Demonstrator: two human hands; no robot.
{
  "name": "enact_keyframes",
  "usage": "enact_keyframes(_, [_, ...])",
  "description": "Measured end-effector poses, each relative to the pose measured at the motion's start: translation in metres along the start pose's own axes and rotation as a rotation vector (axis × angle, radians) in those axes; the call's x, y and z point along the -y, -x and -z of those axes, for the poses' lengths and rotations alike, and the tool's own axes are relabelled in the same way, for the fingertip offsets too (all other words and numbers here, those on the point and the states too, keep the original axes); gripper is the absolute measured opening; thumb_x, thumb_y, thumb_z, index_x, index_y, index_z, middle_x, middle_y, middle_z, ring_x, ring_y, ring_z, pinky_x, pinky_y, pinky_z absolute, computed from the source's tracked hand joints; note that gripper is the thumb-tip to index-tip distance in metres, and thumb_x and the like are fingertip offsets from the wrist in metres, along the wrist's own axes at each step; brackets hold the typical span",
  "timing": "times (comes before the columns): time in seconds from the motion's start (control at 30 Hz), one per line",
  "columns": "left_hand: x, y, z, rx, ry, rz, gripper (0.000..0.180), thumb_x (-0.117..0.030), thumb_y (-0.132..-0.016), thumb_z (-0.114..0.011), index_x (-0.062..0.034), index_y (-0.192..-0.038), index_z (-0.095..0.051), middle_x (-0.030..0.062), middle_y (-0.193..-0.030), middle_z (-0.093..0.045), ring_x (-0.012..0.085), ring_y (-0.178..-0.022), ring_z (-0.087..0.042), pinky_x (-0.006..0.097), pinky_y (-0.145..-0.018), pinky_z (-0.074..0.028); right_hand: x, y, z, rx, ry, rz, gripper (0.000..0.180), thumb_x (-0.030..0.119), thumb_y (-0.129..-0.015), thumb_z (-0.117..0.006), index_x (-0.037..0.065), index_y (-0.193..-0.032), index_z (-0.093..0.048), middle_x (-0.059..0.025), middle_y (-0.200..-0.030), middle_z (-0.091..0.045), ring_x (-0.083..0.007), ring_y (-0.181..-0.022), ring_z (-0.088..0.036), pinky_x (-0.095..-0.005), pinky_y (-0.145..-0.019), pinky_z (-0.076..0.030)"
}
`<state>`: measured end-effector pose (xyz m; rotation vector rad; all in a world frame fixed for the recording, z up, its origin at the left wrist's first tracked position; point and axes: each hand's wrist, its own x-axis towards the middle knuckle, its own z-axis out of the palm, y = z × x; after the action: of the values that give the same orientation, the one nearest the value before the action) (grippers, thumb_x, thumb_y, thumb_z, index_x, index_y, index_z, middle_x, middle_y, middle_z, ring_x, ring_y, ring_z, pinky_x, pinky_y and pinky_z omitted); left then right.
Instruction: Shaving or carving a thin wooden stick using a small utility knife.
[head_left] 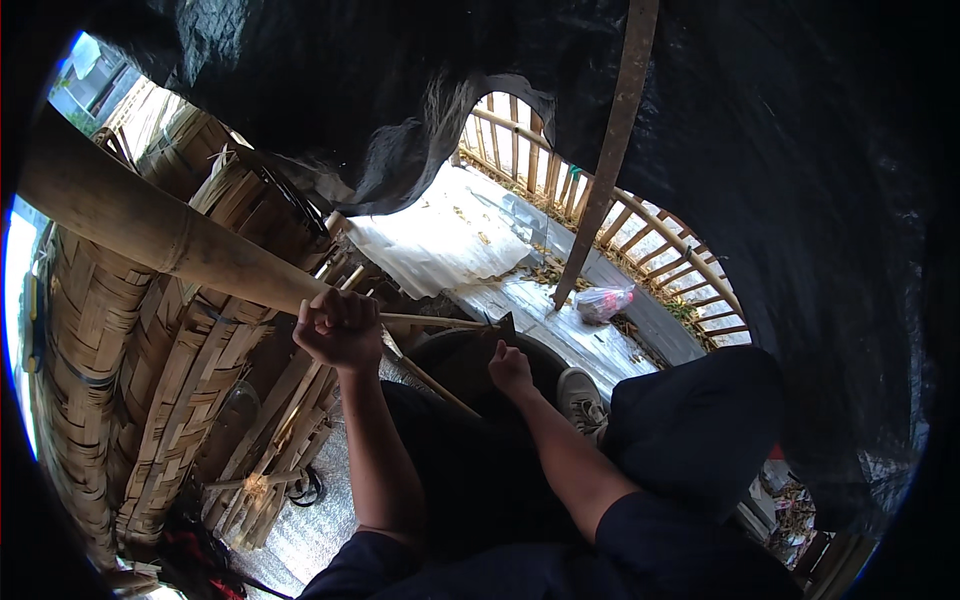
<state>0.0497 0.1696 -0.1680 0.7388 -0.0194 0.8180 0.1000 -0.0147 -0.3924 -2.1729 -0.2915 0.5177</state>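
Note:
My left hand (340, 328) is closed in a fist round a thin bamboo strip (435, 320), just in front of the thick bamboo pole (180, 240) that slants in from the left. The strip runs level to the right. Its far end meets a small dark blade (507, 324), which looks like a knife's and sticks up above my right hand (511, 369). That hand is closed too; whatever handle it grips is hidden in the fingers. Below the strip is a dark round tub (545, 362), mostly in shadow.
Rolled woven bamboo mats (85, 350) stand along the left, with loose split bamboo (265, 480) beside them. Black plastic sheeting (830, 230) hangs ahead and to the right. Beyond its gap lie a plastic bag (603, 304) and a bamboo fence (670, 260). My shoe (580, 400) is near the tub.

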Motion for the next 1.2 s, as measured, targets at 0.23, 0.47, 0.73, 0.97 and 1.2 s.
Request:
enact_keyframes(0.23, [-0.010, 0.002, 0.005, -0.084, -0.088, -0.047, 0.045, -0.043, -0.087, -0.033, -0.0143, -0.053, -0.026, -0.0029, -0.045, -0.017, 0.0099, -0.041, -0.010, 0.028, -0.039, -0.012, 0.062, 0.019, -0.005, 0.023, 0.022, 0.110, 0.050, 0.032, -0.096, -0.031, -0.003, -0.078, -0.062, -0.0295, -0.077, -0.061, -0.0447, -0.080, -0.060, -0.0520, -0.075, -0.048])
enact_keyframes(0.47, [0.001, 0.003, 0.001, 0.022, -0.036, 0.020, 0.043, -0.042, -0.085, -0.034, -0.0153, -0.054, -0.024, -0.0025, -0.047, -0.019, 0.0102, -0.041, -0.014, 0.027, -0.040, -0.014, -0.018, 0.020, 0.011, 0.159, 0.275, -0.347, 0.054, 0.034, -0.096, -0.029, -0.008, -0.090, -0.062, -0.0300, -0.097, -0.061, -0.0411, -0.099, -0.059, -0.0454, -0.088, -0.046])
enact_keyframes(0.73, [-0.005, 0.001, 0.000, -0.047, -0.096, -0.014, 0.043, -0.042, -0.086, -0.032, -0.0155, -0.054, -0.023, -0.0033, -0.047, -0.017, 0.0099, -0.041, -0.012, 0.027, -0.040, -0.013, 0.030, 0.025, 0.028, 0.281, 0.258, -0.486, 0.053, 0.033, -0.095, -0.027, -0.009, -0.108, -0.056, -0.0302, -0.121, -0.051, -0.0365, -0.117, -0.050, -0.0436, -0.098, -0.039])
enact_keyframes(0.97, [0.000, -0.001, -0.005, -0.443, -0.259, -0.236, 0.044, -0.041, -0.091, -0.030, -0.0155, -0.055, -0.024, -0.0042, -0.047, -0.017, 0.0077, -0.041, -0.010, 0.026, -0.040, -0.010, 0.029, -0.004, 0.041, 0.294, 0.395, -0.365, 0.050, 0.030, -0.093, -0.026, -0.004, -0.109, -0.059, -0.0260, -0.120, -0.054, -0.0371, -0.115, -0.051, -0.0421, -0.097, -0.040])
enact_keyframes(1.2, [0.002, -0.002, -0.008, -0.367, -0.325, -0.170, 0.043, -0.042, -0.088, -0.030, -0.0169, -0.055, -0.021, -0.0041, -0.046, -0.013, 0.0094, -0.041, -0.010, 0.028, -0.041, -0.012, 0.047, 0.003, 0.004, 0.024, -0.090, -0.020, 0.036, 0.028, -0.095, -0.037, 0.000, -0.092, -0.060, -0.0261, -0.084, -0.062, -0.0411, -0.089, -0.061, -0.0487, -0.080, -0.046])
